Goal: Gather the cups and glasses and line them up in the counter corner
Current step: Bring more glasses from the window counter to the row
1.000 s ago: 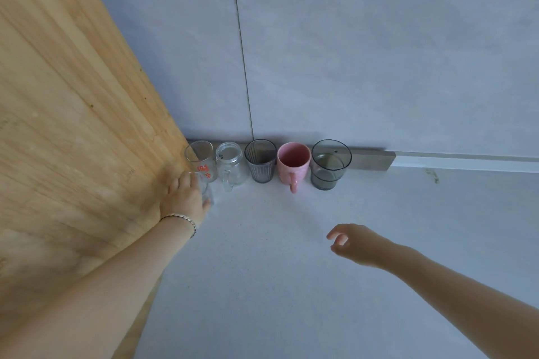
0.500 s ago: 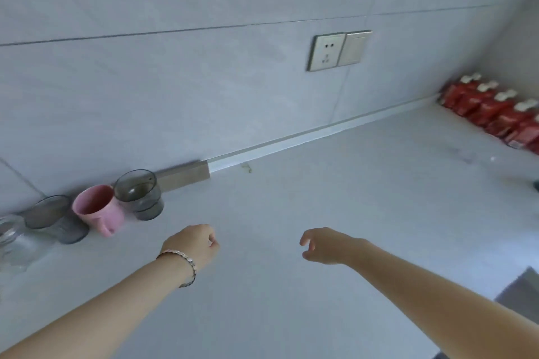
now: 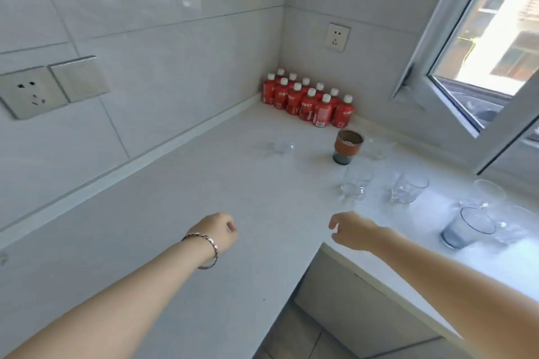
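Head view has swung right from the lined-up corner: left hand loosely curled and empty, right hand with fingers apart, empty, nearing clear glasses and brown-sleeved cup at far right, uncollected.

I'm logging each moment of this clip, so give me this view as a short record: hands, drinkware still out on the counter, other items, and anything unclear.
left hand: empty, loosely curled, above the counter
right hand: empty, fingers loosely open, near the counter's inner edge
sleeved cup: upright, brown band, dark base
grey tumbler: upright, far right
clear glasses: several scattered, one just beyond the right hand; exact count unclear in the glare
red bottles: clustered in the far corner
window: open, right
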`<state>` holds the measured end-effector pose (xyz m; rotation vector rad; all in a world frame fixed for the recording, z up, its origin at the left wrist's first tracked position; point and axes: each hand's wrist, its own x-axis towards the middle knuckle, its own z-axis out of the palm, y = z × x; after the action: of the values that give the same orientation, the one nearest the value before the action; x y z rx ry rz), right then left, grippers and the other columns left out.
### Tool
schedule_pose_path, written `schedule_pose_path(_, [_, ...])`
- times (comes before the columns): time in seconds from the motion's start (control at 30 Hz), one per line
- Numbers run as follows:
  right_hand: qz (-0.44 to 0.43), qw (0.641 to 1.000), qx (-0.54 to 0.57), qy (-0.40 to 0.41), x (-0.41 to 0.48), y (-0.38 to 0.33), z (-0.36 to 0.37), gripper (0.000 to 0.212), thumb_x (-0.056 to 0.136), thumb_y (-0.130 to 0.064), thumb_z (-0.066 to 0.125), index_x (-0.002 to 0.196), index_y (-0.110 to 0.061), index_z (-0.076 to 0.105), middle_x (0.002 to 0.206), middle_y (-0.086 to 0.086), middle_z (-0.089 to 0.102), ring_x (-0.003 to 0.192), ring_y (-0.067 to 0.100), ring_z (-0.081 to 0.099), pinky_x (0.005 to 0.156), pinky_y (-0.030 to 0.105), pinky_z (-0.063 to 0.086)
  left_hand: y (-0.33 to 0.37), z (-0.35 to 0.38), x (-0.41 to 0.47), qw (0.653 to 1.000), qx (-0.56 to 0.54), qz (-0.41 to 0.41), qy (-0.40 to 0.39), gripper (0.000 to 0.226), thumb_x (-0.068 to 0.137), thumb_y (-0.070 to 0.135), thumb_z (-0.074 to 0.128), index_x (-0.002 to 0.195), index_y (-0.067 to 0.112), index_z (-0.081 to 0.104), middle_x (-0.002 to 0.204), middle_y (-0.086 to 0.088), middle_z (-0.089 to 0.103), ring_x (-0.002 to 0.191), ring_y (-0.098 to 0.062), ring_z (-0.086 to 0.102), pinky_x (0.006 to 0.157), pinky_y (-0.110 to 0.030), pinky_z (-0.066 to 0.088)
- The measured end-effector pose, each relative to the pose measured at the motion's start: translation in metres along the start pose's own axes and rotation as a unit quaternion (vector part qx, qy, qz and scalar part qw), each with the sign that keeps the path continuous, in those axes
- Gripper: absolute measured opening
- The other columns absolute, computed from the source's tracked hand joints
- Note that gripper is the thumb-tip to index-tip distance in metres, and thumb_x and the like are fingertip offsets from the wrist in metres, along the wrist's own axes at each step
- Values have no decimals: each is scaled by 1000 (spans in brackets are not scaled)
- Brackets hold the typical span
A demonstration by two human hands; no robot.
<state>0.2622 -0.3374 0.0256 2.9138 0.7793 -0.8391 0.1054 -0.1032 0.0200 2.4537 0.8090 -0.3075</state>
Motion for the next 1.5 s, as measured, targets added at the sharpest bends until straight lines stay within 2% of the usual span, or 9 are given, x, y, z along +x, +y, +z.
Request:
schedule_pose_path(0.1, [39,998,27,30,19,59,-22,35,91,-25,50,126,-22,53,129,1,56,118,21,55,91,26,43,61,15,32,1000,11,19,-13,21,89,23,48,103,19,63,117,-1,65,108,-21,61,96,-31,49])
schedule_pose_path(0.33, [79,991,30,107,84,103,-66,49,88,-31,54,133,-16,44,134,7,47,121,26,51,89,32,44,126,35,103,997,55,19,-41,26,90,24,45,109,18,62,119,-1,64,109,-22,61,95,-32,49])
schedule_pose_path(0.43, [88,991,27,95,122,100,-74,66,83,-38,62,138,-16,34,133,7,41,124,28,44,82,34,42,135,37,142,996,66,19,-50,26,90,25,45,110,19,60,120,0,64,108,-23,61,92,-31,49])
schedule_pose_path(0.57, [106,988,69,86,167,96,-78,91,77,-45,68,147,-24,14,141,7,32,126,31,42,95,37,43,145,30,204,996,72,17,-43,31,91,27,45,119,19,55,122,0,62,109,-22,60,91,-30,47])
schedule_pose_path(0.73, [121,989,83,17,202,98,-81,85,73,-43,70,143,-24,27,133,5,41,119,30,51,93,33,45,167,14,272,998,64,20,1,51,90,31,48,136,17,32,134,-7,44,116,-29,55,88,-35,47])
schedule_pose_path(0.87, [89,993,73,13,210,104,-88,80,69,-44,69,139,-31,33,128,-1,45,113,23,55,81,27,43,181,6,329,1000,-11,-16,20,93,79,38,66,147,21,5,145,-12,25,116,-37,54,94,-42,46])
schedule_pose_path(0.97, [75,993,79,34,212,105,-98,82,69,-47,69,140,-30,30,128,-2,46,112,21,56,83,28,46,189,5,365,999,-12,-37,21,110,72,45,72,148,21,-4,154,-9,13,121,-39,50,98,-43,44])
schedule_pose_path(1.2, [41,992,91,81,211,99,-111,78,69,-49,69,135,-29,32,125,-2,48,108,22,57,81,28,46,180,9,379,995,-44,-64,64,75,69,30,75,130,11,36,135,-8,37,111,-36,56,84,-39,48])
schedule_pose_path(1.5, [-45,991,90,87,162,75,-110,80,71,-53,67,139,-34,31,135,-4,43,117,21,53,91,29,46,152,12,243,998,-26,24,54,85,67,37,76,138,19,33,142,1,34,117,-23,56,93,-31,48])
